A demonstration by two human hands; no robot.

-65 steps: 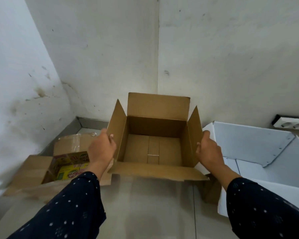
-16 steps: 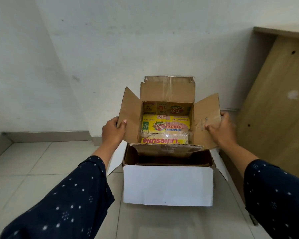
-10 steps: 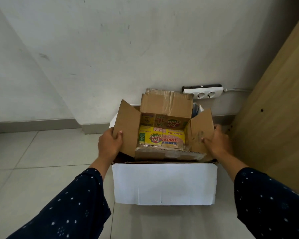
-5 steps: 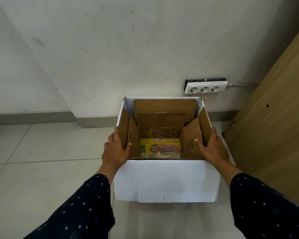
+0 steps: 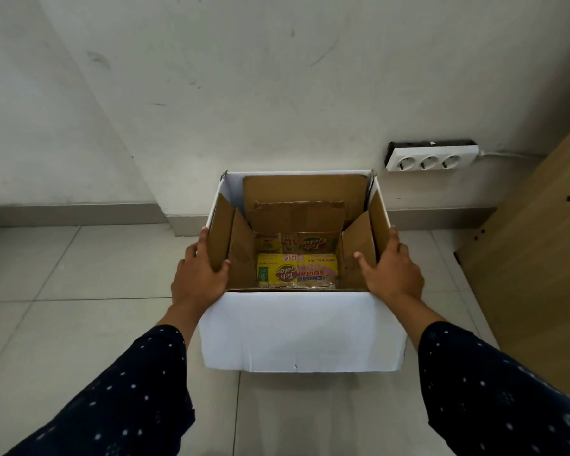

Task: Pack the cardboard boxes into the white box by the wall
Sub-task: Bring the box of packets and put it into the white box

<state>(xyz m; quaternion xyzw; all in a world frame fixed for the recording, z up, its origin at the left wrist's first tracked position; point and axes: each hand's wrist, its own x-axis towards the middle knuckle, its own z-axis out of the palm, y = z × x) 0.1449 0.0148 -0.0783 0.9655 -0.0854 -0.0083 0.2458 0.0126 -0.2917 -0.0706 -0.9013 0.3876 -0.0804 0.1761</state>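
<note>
The white box (image 5: 300, 330) stands on the tiled floor against the wall. A plain cardboard box (image 5: 305, 190) sits inside it, flaps upright along the white walls. Nested within that is a smaller cardboard box (image 5: 298, 218) whose bottom shows yellow tea packaging (image 5: 297, 269). My left hand (image 5: 199, 274) grips the left side of the white box, thumb hooked over the brown flap. My right hand (image 5: 390, 271) grips the right side the same way, thumb on the inner flap.
A white power strip (image 5: 431, 158) with three sockets is fixed to the wall behind the box on the right. A wooden cabinet side (image 5: 540, 241) stands close on the right. Grey skirting (image 5: 79, 213) runs along the wall; open floor tiles lie to the left.
The printed box has gone down from above the rim into the white box. My hands slid from its flaps onto the white box's side walls. The view has moved closer.
</note>
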